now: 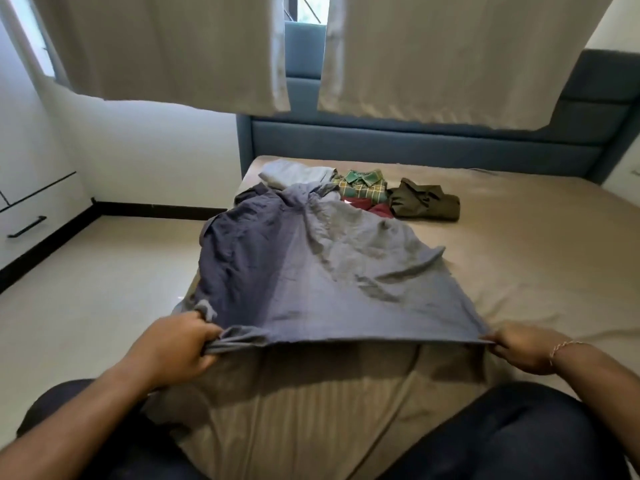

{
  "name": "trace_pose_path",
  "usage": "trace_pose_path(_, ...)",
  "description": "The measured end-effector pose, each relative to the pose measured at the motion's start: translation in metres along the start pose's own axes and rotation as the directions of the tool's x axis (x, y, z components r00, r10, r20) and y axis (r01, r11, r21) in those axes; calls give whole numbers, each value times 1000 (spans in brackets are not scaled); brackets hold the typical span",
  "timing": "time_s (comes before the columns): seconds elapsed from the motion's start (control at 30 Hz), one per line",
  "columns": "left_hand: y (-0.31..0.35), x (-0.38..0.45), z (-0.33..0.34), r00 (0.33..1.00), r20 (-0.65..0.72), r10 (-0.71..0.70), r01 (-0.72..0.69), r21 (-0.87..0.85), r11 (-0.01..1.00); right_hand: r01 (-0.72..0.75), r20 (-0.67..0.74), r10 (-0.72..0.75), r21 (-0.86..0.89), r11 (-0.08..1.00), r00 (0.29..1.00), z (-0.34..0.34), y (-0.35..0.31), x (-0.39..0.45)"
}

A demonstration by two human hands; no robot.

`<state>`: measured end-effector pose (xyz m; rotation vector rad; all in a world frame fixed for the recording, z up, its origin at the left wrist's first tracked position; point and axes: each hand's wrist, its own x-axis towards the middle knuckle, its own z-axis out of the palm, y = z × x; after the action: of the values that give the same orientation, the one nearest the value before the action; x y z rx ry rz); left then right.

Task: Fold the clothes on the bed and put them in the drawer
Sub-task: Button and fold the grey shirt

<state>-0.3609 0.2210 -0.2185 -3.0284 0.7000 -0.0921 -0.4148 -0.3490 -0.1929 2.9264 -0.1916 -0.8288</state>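
A crumpled blue-grey shirt (311, 268) of soft, creased cloth lies spread on the bed (519, 258), its near hem pulled taut. The left hand (176, 344) grips the bunched left corner of the hem with curled fingers; the right hand (519, 346), with a thin bracelet (562, 348) at the wrist, pinches the right corner. The hands are wide apart. The shirt's left side hangs over the bed's edge. Beyond it, near the padded blue headboard (415, 143), sit a pale grey garment (294, 173), a green plaid shirt (363, 185), a maroon piece (367, 206) and an olive shirt (424, 202). The smooth tan sheet is open to the right. A white drawer (31, 220) with a black handle stands at left by the pale floor (86, 289)
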Motion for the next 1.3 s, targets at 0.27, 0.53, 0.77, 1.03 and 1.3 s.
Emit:
trace_pose_path(0.27,4,-3,-43,805,586,-88,237,-182,954,16,149,13,-194,981,989,-26,-36,-3)
trace_pose_path(0.53,112,112,0,968,-243,65,-151,-356,922,343,-414,-208,285,895,886,-21,-191,77)
trace_pose_path(0.77,128,140,122,991,101,-92,109,-176,978,216,-435,-128,159,963,891,58,-223,128)
trace_pose_path(1.03,56,126,133,981,71,-181,183,-18,983,-204,-260,323,397,895,910,57,-100,161)
trace_pose_path(1.3,49,122,124,992,101,-81,91,-102,991,68,-320,48,340,938,946,27,-136,138)
